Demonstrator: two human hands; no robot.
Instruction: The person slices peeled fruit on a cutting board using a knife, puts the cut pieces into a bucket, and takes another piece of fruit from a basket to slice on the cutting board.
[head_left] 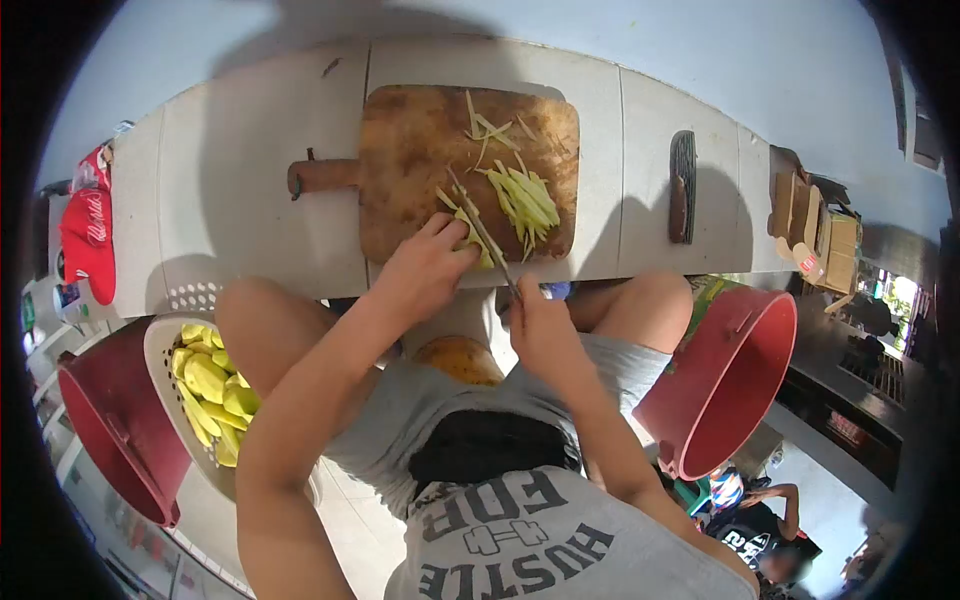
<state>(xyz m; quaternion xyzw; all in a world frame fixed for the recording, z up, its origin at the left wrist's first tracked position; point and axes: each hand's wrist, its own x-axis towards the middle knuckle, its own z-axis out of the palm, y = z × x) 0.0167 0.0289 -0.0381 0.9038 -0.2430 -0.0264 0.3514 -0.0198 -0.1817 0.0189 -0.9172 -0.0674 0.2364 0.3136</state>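
Note:
A wooden cutting board [410,150] with a handle lies on the tiled counter. My right hand [545,330] is closed around the handle of a knife [478,222], whose blade slants over the board toward the far left. The fingers of my left hand [425,265] curl down on pale green fruit slices [487,258], which look like green mango, at the board's near edge, just left of the blade. To the right of the knife lies a pile of cut strips [525,203]. A few thinner strips [490,128] are scattered farther back on the board.
A white perforated basket [160,350] of peeled yellow-green pieces [207,378] stands at my left, beside a red bucket [125,430]. Another red bucket [735,385] is at my right. A dark folded object [682,188] lies on the counter; cardboard boxes [815,225] stand beyond. Another person [755,530] is behind.

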